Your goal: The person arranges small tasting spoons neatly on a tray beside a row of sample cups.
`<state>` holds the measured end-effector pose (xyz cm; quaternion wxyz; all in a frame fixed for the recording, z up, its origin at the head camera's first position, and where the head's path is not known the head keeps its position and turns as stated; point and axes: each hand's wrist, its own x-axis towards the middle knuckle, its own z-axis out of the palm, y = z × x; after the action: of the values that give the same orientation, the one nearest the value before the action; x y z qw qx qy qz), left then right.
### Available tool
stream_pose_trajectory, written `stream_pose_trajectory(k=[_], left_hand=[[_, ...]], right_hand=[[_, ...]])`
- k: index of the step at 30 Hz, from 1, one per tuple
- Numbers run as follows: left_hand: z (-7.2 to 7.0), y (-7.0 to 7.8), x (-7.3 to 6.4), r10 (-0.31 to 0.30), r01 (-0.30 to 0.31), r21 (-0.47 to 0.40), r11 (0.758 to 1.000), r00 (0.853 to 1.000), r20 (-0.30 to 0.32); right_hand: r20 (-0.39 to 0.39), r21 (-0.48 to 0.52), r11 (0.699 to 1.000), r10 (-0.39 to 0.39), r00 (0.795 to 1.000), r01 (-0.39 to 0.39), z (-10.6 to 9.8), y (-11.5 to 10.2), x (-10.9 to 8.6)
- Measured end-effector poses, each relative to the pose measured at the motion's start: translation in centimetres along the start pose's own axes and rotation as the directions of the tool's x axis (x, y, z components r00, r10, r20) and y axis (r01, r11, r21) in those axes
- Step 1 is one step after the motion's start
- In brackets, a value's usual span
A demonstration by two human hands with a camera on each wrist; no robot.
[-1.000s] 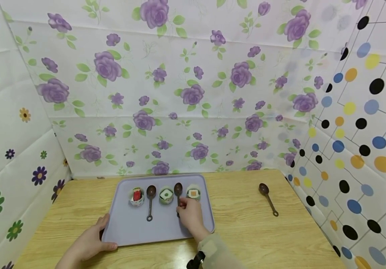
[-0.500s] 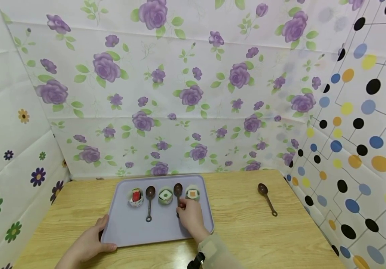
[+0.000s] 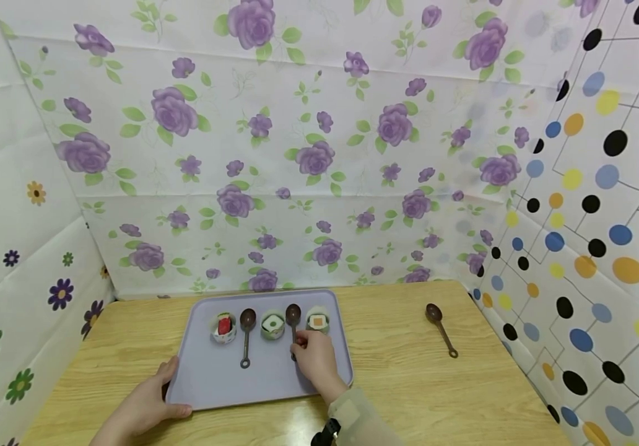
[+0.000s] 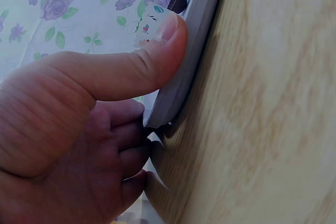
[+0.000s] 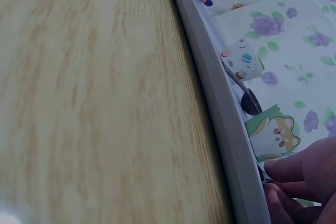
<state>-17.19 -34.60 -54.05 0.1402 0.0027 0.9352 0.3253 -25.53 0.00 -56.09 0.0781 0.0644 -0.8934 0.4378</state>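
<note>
A lilac tray (image 3: 213, 384) lies on the wooden table, with three paper cups and two brown spoons set on it. My left hand (image 3: 147, 396) holds the tray's near left corner, the thumb (image 4: 134, 69) against the front rim and the fingers at the left side. Between thumb and fingers, my right hand (image 3: 319, 362) pinches the handle of the right-hand spoon (image 3: 293, 314). That spoon lies between the middle cup (image 3: 272, 325), with a white and green piece, and the right cup (image 3: 317, 321), with a white and orange piece. The other spoon (image 3: 248, 320) lies beside the left cup (image 3: 223, 332), which holds something red.
Apart from the tray, a third brown spoon (image 3: 434, 313) lies on the right part of the table (image 3: 392, 347). A rose-patterned sheet (image 3: 319, 192) hangs behind the table, and patterned sheets close off both sides.
The whole head view has shifted slightly to the left. Both hands, the tray and the spoons keep the same places relative to one another.
</note>
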Motion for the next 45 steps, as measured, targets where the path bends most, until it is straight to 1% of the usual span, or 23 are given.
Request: stream_pose_trajectory(k=[5, 11, 16, 19, 23, 26, 30, 34, 38, 42, 45], left_hand=[[0.1, -0.1, 0.0, 0.0, 0.0, 0.007, 1.0, 1.0, 0.002], [0.1, -0.2, 0.0, 0.012, -0.012, 0.01, 1.0, 1.0, 0.004], [0.0, -0.2, 0.1, 0.007, -0.007, 0.0, 1.0, 1.0, 0.007], [-0.1, -0.2, 0.2, 0.01, -0.01, 0.001, 1.0, 1.0, 0.007], [0.0, -0.4, 0.3, 0.019, -0.019, 0.001, 1.0, 1.0, 0.006], [0.0, -0.5, 0.4, 0.021, -0.021, 0.001, 1.0, 1.0, 0.005], [0.1, -0.6, 0.3, 0.016, -0.016, 0.0, 1.0, 1.0, 0.004], [0.1, -0.5, 0.3, 0.009, -0.009, -0.004, 1.0, 1.0, 0.003], [0.1, -0.5, 0.4, 0.006, -0.006, -0.009, 1.0, 1.0, 0.003], [0.0, -0.5, 0.3, 0.01, -0.01, -0.002, 1.0, 1.0, 0.005], [0.0, -0.5, 0.2, 0.018, -0.018, 0.007, 1.0, 1.0, 0.005]], right_hand=[[-0.005, -0.013, 1.0, -0.005, 1.0, 0.005, -0.1, 0.2, -0.2], [0.021, 0.012, 1.0, -0.014, 1.0, 0.014, -0.6, 0.3, -0.3], [0.04, 0.04, 0.999, -0.036, 0.999, 0.034, -1.0, 0.6, -0.3], [0.069, 0.062, 0.997, -0.042, 0.997, 0.038, -1.3, 1.0, -0.3], [0.123, 0.108, 0.994, -0.022, 0.992, 0.008, -1.7, 1.5, -0.2], [0.158, 0.155, 0.988, -0.01, 0.987, -0.015, -2.1, 1.9, -0.1], [0.192, 0.215, 0.976, -0.017, 0.981, -0.025, -2.8, 2.5, 0.0], [0.201, 0.276, 0.961, -0.035, 0.979, -0.022, -4.1, 3.1, 0.1], [0.21, 0.341, 0.939, -0.043, 0.977, -0.032, -6.0, 3.6, 0.1], [0.248, 0.374, 0.924, -0.019, 0.969, -0.077, -8.4, 4.5, 0.1], [0.261, 0.373, 0.922, 0.007, 0.965, -0.107, -10.0, 5.7, 0.2]])
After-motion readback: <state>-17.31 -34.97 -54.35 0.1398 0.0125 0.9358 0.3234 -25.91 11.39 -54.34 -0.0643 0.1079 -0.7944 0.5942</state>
